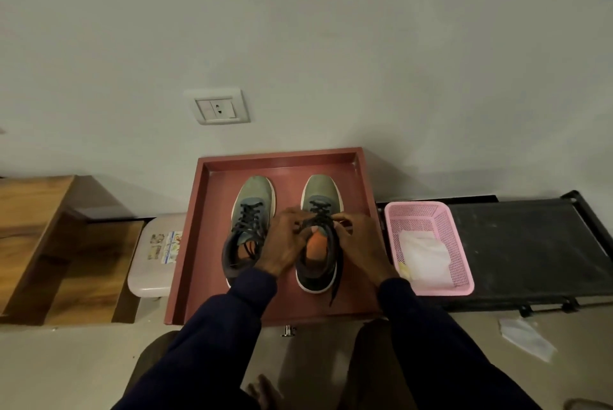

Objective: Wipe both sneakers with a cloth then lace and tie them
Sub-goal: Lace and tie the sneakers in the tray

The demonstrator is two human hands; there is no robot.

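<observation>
Two grey-green sneakers with dark heels and black laces stand side by side, toes toward the wall, in a red tray. The left sneaker is laced, with its lace ends lying loose in its opening. Over the right sneaker both hands work at the tongue. My left hand pinches the black lace from the left, and my right hand pinches it from the right. One lace end trails over the heel onto the tray. A white cloth lies in the pink basket.
The pink basket sits on a black bench right of the tray. A pale stool and a wooden piece of furniture stand to the left. A crumpled white paper lies on the floor. The wall is close behind the tray.
</observation>
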